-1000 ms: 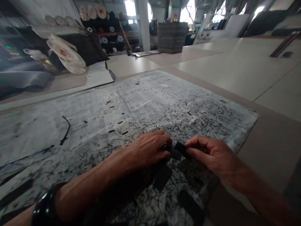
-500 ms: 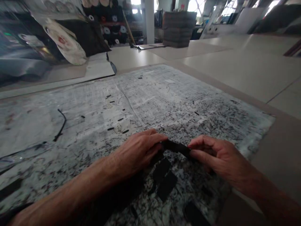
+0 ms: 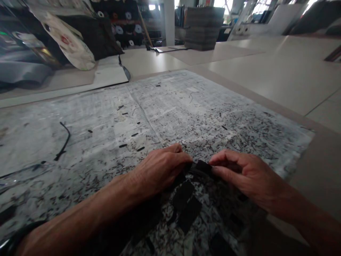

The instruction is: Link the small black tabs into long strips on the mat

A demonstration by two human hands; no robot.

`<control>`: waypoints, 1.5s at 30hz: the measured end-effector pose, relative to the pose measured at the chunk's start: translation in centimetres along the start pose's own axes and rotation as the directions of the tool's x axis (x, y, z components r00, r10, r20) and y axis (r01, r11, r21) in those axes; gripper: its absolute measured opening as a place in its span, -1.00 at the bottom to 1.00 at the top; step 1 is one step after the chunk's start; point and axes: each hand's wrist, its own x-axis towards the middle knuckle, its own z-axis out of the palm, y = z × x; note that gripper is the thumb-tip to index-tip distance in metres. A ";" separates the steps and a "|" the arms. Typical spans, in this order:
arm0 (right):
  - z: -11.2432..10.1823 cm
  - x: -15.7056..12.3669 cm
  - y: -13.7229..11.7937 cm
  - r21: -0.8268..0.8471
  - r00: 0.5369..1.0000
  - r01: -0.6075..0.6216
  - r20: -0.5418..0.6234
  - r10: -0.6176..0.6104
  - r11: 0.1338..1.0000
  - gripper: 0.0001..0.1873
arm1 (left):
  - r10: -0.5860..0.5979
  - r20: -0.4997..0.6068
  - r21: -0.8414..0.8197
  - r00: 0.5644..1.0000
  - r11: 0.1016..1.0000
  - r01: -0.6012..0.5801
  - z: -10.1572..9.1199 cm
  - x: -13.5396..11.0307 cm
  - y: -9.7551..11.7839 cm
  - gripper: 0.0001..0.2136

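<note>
A short black strip (image 3: 204,167), apparently fabric or foam, spans the small gap between my hands. My right hand (image 3: 239,174) pinches its right end between thumb and fingertips. Closed around the dark material at the left is my left hand (image 3: 162,165), its fingertips partly hidden. Just below lie two flat black rectangular pieces, one (image 3: 183,195) overlapping the other (image 3: 189,214). Another dark piece (image 3: 221,245) rests close to the bottom edge. Under everything spreads a whitish sheet (image 3: 170,117) littered with black scraps and threads.
A bent black strip (image 3: 64,142) and small black slivers (image 3: 137,135) lie on the sheet. Bare tabletop (image 3: 279,71) extends at right. A dark stack (image 3: 201,28) stands at the back, with fabric rolls (image 3: 128,28) on shelves behind. A white patterned bag (image 3: 70,42) is at far left.
My hands have drawn slightly closer together, and the black strip between them shows shorter and bent. The view has shifted a little; the loose pieces below stay put.
</note>
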 end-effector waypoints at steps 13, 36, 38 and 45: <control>0.3 0.8 -0.1 0.007 1.000 -0.015 0.018 0.015 1.000 -0.82 | 0.015 -0.151 -0.063 0.988 0.998 -0.025 0.9 -0.2 -0.7 -0.73; 0.6 2.4 -1.0 -0.158 1.000 0.015 0.028 -0.010 0.987 -0.82 | -0.154 -0.003 0.199 0.988 0.968 0.151 1.2 -3.8 2.9 -0.64; 0.7 2.4 -1.0 -0.145 1.000 0.017 0.027 -0.013 0.989 -0.81 | -0.111 -0.014 0.220 0.994 0.969 0.111 2.0 -4.1 3.0 -0.56; 0.8 2.4 -0.7 -0.155 1.000 0.009 0.024 -0.005 0.988 -0.82 | -0.066 -0.059 0.238 0.996 0.968 0.078 3.0 -4.5 3.0 -0.43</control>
